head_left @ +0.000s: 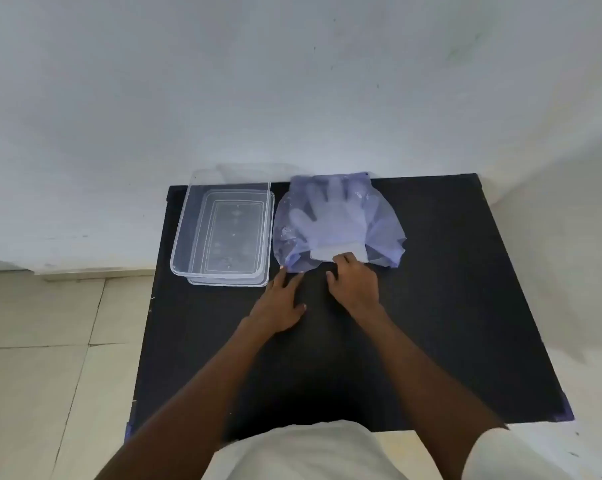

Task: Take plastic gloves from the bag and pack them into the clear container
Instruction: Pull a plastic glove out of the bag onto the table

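Only partly are the plastic gloves (330,220) made out, a pale hand-shaped stack blurred behind the thin bluish bag (386,220) on the black table (448,306). Their white cuff edge, at the bag's near mouth, is pinched by the right hand (356,285). Left of the bag, the left hand (280,306) is laid flat, fingers spread, touching its corner. Farther left, just beside the bag, a rectangular clear container (188,220) is seen.
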